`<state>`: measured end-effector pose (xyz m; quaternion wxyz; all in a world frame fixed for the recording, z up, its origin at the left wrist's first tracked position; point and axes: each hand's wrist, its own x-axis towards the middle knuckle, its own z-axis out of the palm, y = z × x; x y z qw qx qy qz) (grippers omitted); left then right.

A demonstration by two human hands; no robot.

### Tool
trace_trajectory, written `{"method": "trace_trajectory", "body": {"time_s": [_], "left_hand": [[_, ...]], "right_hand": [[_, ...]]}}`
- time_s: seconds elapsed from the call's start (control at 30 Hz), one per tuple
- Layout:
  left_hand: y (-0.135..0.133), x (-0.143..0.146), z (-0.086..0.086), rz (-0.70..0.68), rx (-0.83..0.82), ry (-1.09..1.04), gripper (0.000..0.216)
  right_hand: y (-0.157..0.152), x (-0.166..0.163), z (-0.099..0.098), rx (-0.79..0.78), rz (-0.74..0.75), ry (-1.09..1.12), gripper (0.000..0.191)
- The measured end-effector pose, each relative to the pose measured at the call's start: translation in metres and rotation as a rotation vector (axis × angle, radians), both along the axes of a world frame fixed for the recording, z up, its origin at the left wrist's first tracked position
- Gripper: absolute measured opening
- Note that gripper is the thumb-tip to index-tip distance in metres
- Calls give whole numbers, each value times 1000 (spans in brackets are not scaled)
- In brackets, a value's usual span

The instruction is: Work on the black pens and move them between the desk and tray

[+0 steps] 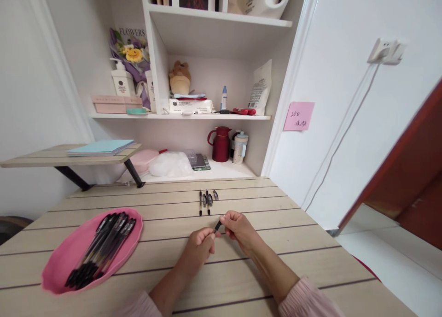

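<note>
Over the middle of the table, a black pen (pixel 218 226) is held between both hands. My left hand (pixel 199 249) is closed around its lower end. At the upper end, my right hand (pixel 239 228) pinches the pen with thumb and forefinger; most of the pen is hidden by fingers. Just beyond the hands lie two slim black pen pieces (pixel 200 202), roughly parallel, with several short dark pieces like pen caps (pixel 216 195) beside them. To the left, a pink scalloped tray (pixel 136 236) holds a pile of black pens (pixel 100 248).
A small raised stand (pixel 34 155) at the back left carries blue paper (pixel 100 147). Behind the table are white shelves (pixel 221 16) with a red jug (pixel 221 144), a light cup (pixel 241 147) and a plastic bag (pixel 171 164). A pink note (pixel 299 116) sticks to the right wall.
</note>
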<state>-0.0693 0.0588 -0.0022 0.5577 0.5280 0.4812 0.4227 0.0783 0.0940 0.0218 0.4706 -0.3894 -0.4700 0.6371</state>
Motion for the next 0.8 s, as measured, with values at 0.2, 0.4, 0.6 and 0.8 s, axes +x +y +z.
{"method": "trace_trajectory", "body": {"time_s": [0.2,0.4,0.6,0.8], "left_hand": [[0,-1,0,-5,-4,3,33],[1,0,0,5,-25,1,34],[1,-1,-2,-14,-17,5,35],[2,0,-3,-2,-6,-6,34]], "right_hand": [[0,0,0,-4,25,44,29],[0,2,1,0,53,45,29],[1,1,0,1,-10,-4,28],[1,2,-2,2,82,33,27]]}}
